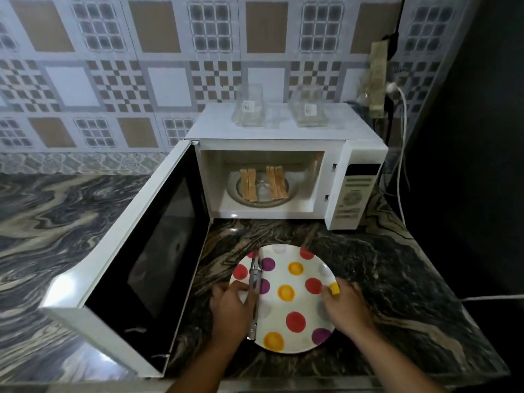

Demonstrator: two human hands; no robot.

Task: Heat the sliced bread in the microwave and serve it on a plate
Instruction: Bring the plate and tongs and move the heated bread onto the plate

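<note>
A white microwave (351,154) stands on the counter with its door (141,245) swung wide open to the left. Inside, two groups of sliced bread (249,185) (276,182) lie on the glass turntable (259,204). In front sits a white plate (295,276) with red, yellow and purple dots. My left hand (231,310) holds the plate's left rim and grips metal tongs (255,296) that lie along that edge. My right hand (347,306) holds the plate's right rim, thumb over the edge.
Two clear glass containers (249,109) (309,107) stand on top of the microwave. A white power cable (402,154) hangs at the right, down from a wall socket. The marbled counter (56,217) stretches left; its front edge runs just below the plate.
</note>
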